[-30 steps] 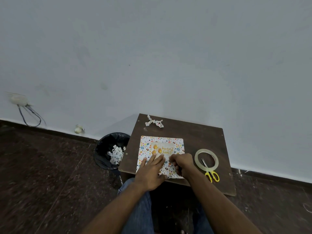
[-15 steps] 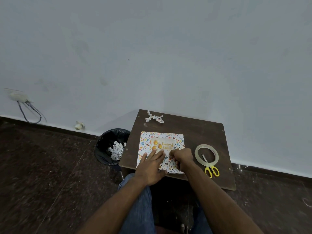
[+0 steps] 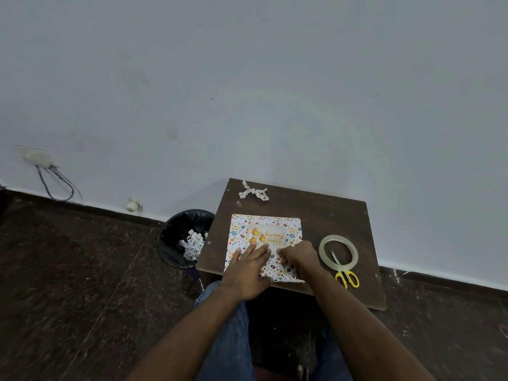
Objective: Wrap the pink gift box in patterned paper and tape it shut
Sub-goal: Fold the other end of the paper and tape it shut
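Note:
A sheet of patterned paper [image 3: 291, 229] lies flat on the small dark wooden table [image 3: 310, 213]. On its middle sits the flat pale pink gift box [image 3: 270, 235] with gold balloons and gold lettering. My left hand [image 3: 248, 266] lies flat on the near half of the paper, its straight fingertips touching the box's near edge. My right hand [image 3: 298, 259] is curled beside it, fingertips pinching the paper's folded edge just right of the box's near corner. A clear tape roll [image 3: 338, 252] and yellow-handled scissors [image 3: 345, 273] lie to the right.
A twisted scrap of patterned paper [image 3: 254, 191] lies at the table's far edge. A black bin [image 3: 184, 237] holding paper scraps stands on the dark floor left of the table. The white wall is close behind. My knees sit under the table's near edge.
My right hand has shifted slightly up and left along the paper toward the box. The left hand stays pressed flat. The camera has tilted a little.

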Tool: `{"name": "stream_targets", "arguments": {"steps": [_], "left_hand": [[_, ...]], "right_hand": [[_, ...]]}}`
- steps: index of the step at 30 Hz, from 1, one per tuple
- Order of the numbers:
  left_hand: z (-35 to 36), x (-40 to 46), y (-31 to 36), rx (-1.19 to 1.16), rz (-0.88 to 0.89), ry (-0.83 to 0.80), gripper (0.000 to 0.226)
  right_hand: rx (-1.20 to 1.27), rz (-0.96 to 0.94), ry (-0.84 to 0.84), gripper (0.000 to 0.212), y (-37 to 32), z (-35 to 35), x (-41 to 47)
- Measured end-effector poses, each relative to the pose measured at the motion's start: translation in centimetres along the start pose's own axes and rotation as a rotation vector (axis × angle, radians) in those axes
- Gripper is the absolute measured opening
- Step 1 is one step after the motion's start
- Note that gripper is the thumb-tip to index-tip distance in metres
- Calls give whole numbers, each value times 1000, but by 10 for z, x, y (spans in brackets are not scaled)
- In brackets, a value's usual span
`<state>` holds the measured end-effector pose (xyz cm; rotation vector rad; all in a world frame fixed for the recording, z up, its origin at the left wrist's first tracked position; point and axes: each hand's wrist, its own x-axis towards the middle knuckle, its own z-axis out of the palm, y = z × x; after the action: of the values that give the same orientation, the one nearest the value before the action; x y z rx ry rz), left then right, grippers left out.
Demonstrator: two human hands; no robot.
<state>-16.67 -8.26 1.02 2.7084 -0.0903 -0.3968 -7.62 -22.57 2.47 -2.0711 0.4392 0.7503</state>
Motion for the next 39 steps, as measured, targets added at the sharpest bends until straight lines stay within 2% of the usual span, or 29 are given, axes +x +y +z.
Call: {"name": "stream_targets", "arguments": {"steps": [11,18,20,22,24,26,27,29,31,33,37,39], "left_hand": [[0,1,1,-18,-23,-10,76],[-1,1,0,-31,-18,-7,75],[1,1,-1,-100,-16,6,72],[2,0,-3,-321,-33,105,60],[4,-4,-8,-492,-77,270,50],[7,-11,-11,-430,-149,453,48],[7,-14,-12,-380,-211,526,50],[7,-22,-11,-352,-397,586,54],[7,-25,-9,-399,-608,520,61],[8,-26,-9,-414,-669,459,63],[3,-17,-14,-272,-534,483,61],[-5,-3,-14,-154,-423,392,59]], "right_hand": [[-150,21,-109,46,3,-17,-6],[-111,12,-105,36,6,-18,-14],[-117,-15,-75,30,13,-19,-16],[-174,-103,-31,30,23,-21,-18],[-267,-245,124,29,36,-22,-23],[-344,-353,361,23,48,-24,-31],[-358,-395,428,19,52,-24,-32],[-382,-424,416,19,57,-22,-33],[-413,-401,349,26,60,-16,-32],[-412,-386,314,30,62,-11,-30],[-399,-404,304,32,65,-5,-32],[-412,-411,298,32,65,-6,-32]]}}
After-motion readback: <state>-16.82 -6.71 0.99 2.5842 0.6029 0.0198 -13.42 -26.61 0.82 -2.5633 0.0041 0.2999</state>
